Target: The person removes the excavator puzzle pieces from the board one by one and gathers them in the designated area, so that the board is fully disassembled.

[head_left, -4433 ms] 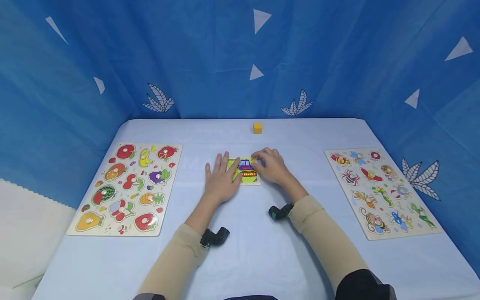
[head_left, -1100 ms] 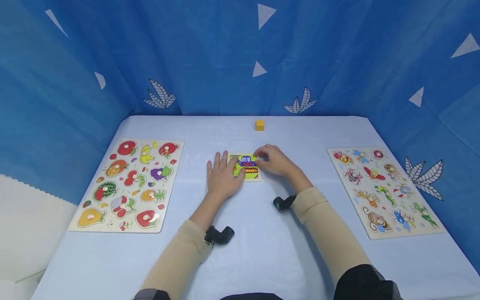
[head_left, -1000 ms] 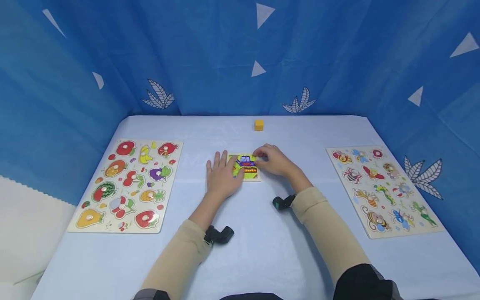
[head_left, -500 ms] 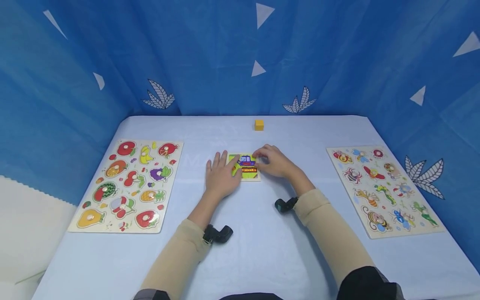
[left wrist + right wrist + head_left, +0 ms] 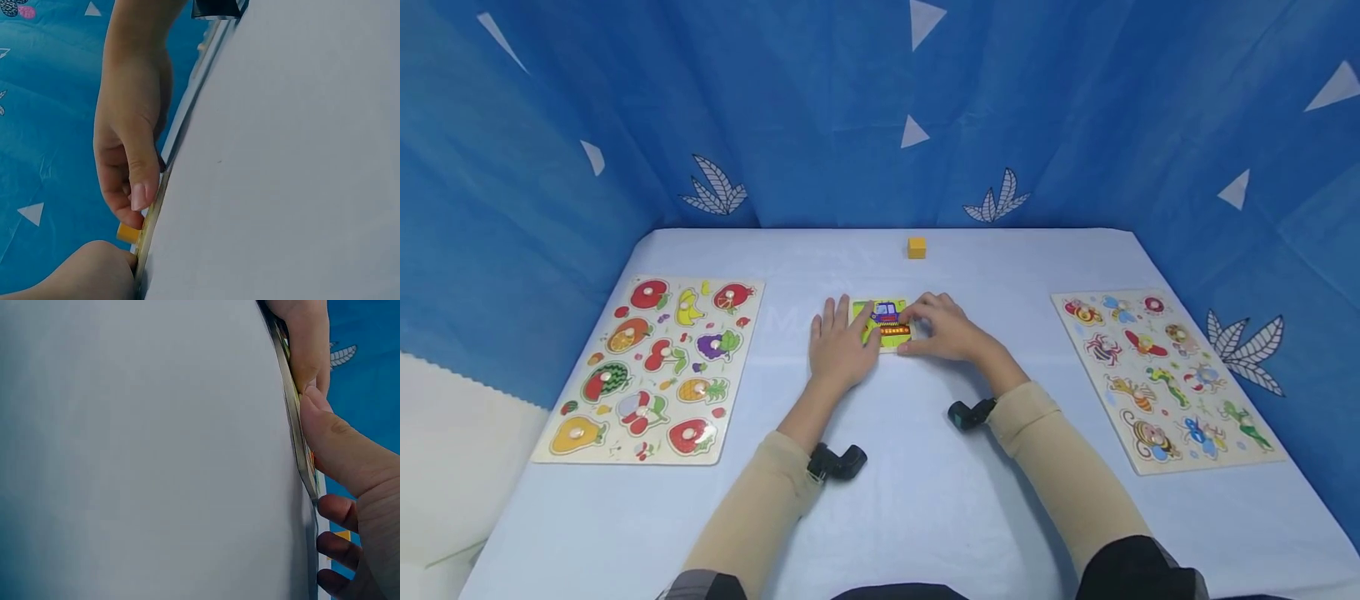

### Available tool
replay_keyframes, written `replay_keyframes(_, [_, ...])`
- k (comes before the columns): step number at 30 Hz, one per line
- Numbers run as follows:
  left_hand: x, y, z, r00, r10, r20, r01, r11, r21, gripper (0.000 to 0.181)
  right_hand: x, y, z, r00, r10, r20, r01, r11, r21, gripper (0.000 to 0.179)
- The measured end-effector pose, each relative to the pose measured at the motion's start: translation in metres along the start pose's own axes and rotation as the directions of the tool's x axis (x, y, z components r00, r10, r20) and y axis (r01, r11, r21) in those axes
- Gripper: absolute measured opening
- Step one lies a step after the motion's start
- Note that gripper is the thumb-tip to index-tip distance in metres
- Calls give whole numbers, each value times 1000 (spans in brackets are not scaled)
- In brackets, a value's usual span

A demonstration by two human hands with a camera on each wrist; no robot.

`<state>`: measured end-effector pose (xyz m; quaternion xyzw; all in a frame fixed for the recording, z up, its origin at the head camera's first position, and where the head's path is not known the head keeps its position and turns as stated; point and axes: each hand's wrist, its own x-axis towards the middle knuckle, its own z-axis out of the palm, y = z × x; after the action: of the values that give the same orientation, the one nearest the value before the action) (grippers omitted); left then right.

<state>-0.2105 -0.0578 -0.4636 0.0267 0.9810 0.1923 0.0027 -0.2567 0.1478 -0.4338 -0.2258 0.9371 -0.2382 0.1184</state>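
Left hand (image 5: pixel 841 354) is lying with its fingers spread wide, gripping nothing, its thumb and pointing finger resting on the puzzle (image 5: pixel 889 325). Right hand (image 5: pixel 947 329) is holding the puzzle's other end with a bent thumb and finger, so the puzzle is sitting between both hands. If the right hand is pushing too hard, the puzzle could be sliding under the left, or a loose bit could be popping up. It is looking flat and bright green, showing a purple truck (image 5: pixel 884 309) with a little orange strip (image 5: pixel 893 331) under it.
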Motion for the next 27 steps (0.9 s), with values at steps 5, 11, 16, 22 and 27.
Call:
replay_keyframes(5, [1, 1, -1, 1000, 7, -14, -7, 1000, 4, 60, 3, -2, 0, 1000, -8, 16, 8, 1000, 8, 48])
replay_keyframes(11, [0, 0, -1, 1000, -3, -12, 3, 1000, 3, 60, 3, -2, 5, 1000, 2, 1, -2, 997, 78, 41])
replay_keyframes(16, [0, 0, 0, 1000, -2, -15, 2, 1000, 2, 61, 2, -5, 7, 1000, 5, -10, -2, 975, 223, 31])
replay_keyframes(22, [-1, 0, 0, 1000, -4, -17, 4, 1000, 0, 60, 0, -7, 6, 1000, 16, -27, -6, 938, 347, 28])
replay_keyframes(27, [-2, 0, -1, 1000, -2, -26, 2, 1000, -5, 59, -5, -1, 1, 996, 62, -68, -34, 934, 357, 25])
